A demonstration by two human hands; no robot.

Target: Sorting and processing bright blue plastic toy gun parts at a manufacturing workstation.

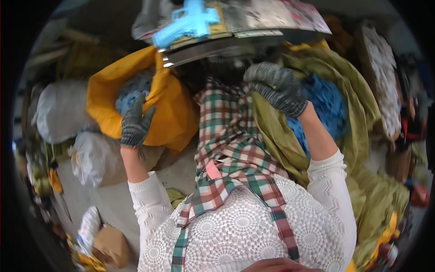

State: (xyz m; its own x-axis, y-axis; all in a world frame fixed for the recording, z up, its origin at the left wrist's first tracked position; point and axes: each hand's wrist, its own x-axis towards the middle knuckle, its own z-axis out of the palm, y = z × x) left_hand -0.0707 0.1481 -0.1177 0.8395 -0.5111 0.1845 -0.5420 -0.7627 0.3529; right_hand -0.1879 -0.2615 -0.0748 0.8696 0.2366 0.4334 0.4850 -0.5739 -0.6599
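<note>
My left hand (136, 123), in a dark grey knit glove, is at the near rim of an orange-yellow bag (174, 115), its fingers stretched out and thumb apart. Light blue pieces (132, 93) fill that bag's mouth. On the right, my right hand (277, 88), in a matching glove, is closed with its fingers curled in; whatever it may hold is hidden. It is over the left edge of an olive-green bag (358, 86) of darker blue pieces (327, 106). A light blue plastic toy pistol (188, 23) lies on the bench ahead.
The bench edge (222, 51) crosses the top of the view. White sacks (63, 111) stand at the left, and a brown paper package (110, 246) sits on the floor (111, 199) at lower left. A tall container of whitish pieces (381, 77) stands far right.
</note>
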